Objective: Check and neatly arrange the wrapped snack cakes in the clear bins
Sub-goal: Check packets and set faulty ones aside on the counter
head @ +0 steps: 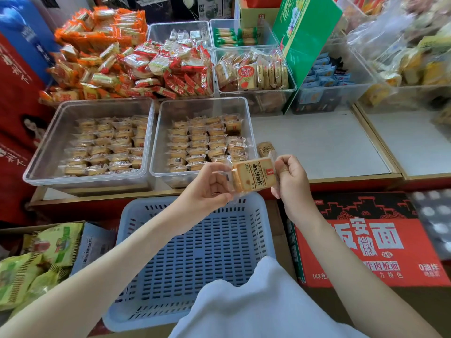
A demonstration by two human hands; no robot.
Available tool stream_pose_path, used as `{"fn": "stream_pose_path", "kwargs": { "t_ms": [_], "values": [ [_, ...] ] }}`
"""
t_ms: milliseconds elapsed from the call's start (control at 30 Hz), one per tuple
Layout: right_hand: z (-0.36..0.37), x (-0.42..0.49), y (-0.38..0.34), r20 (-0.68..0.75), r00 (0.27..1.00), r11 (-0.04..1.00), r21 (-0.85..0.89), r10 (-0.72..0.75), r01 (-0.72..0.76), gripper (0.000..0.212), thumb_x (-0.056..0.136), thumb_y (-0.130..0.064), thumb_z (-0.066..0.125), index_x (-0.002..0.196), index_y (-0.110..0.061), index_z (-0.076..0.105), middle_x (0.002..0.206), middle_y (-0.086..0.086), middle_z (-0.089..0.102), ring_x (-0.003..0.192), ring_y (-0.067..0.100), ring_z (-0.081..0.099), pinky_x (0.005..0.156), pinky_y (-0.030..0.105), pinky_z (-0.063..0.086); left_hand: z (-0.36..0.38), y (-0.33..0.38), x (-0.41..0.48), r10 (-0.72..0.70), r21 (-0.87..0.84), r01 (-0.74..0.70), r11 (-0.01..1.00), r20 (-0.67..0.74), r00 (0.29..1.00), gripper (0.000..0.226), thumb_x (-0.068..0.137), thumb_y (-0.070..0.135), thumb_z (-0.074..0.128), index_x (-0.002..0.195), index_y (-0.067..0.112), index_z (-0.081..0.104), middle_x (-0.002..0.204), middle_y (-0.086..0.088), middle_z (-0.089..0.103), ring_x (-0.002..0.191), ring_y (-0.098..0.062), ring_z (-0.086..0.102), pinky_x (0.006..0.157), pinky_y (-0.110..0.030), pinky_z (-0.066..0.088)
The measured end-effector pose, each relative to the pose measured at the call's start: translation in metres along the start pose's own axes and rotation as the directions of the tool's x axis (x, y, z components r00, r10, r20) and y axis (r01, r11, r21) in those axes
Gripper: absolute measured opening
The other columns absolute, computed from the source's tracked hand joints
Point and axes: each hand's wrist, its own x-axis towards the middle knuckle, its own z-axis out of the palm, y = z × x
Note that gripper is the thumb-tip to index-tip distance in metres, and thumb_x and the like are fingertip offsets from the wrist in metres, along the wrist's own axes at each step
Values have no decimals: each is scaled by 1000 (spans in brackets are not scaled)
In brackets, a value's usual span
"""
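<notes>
A wrapped snack cake (252, 175) with a tan label is held up between both hands, above the front edge of the counter. My left hand (210, 187) pinches its left wrapper end and my right hand (291, 178) pinches the right end. Two clear bins stand just behind on the counter: the left bin (48, 147) and the right bin (158, 152), each holding rows of several small wrapped cakes. One more wrapped cake (266, 148) lies on the counter beside the right bin.
An empty blue slotted basket (195, 252) sits below my hands. A red noodle carton (366, 242) is at lower right, green snack bags (36, 264) at lower left. Further bins and piles of red and orange packs (127, 62) fill the back. White counter (322, 142) lies right of the bins.
</notes>
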Motion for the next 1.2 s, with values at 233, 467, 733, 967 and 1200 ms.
{"fn": "stream_pose_path", "kwargs": {
  "t_ms": [233, 467, 733, 967, 1200],
  "values": [
    [6, 5, -5, -53, 998, 999, -23, -28, 27, 20, 104, -19, 37, 88, -18, 49, 86, 7, 59, 69, 13, 56, 53, 24, 48, -4, -1, 8, -51, 206, 85, 975, -162, 986, 51, 92, 1, 59, 136, 21, 42, 96, 4, 60, 89, -11, 60, 80, -24, 52],
    [41, -10, -16, 220, 912, 862, -310, -346, 402, 16, 100, -14, 48, 87, -23, 48, 79, -9, 57, 69, 0, 56, 59, 17, 46, 18, -2, 19, -117, -14, 117, 993, -122, 986, 77, 84, 56, 61, 149, 28, 30, 135, 9, 56, 114, 0, 59, 98, -26, 49],
    [38, -2, -27, 410, 822, 889, -55, -395, 454, 26, 92, 5, 50, 106, -15, 59, 98, 2, 62, 91, 19, 63, 79, 32, 56, 6, -4, 24, -213, -541, 43, 840, -256, 943, 40, 88, 12, 62, 125, 7, 49, 119, -17, 66, 111, -30, 65, 97, -42, 52],
    [34, 29, -18, 263, 965, 987, -154, -10, 52, 26, 97, -18, 54, 121, -15, 63, 113, -2, 67, 105, 9, 62, 92, 29, 53, -11, -6, 25, -223, -664, 57, 746, -168, 960, 41, 82, 10, 60, 122, 4, 55, 119, -15, 68, 110, -28, 67, 94, -40, 54],
    [37, 37, -20, 277, 960, 999, -2, 33, -34, 17, 92, -1, 58, 91, -15, 68, 89, 6, 72, 79, 18, 66, 71, 32, 58, -23, -9, 28, -224, -651, 86, 754, -132, 966, 38, 81, 9, 58, 118, 5, 58, 115, -14, 70, 104, -25, 69, 91, -36, 56]
  ]
}}
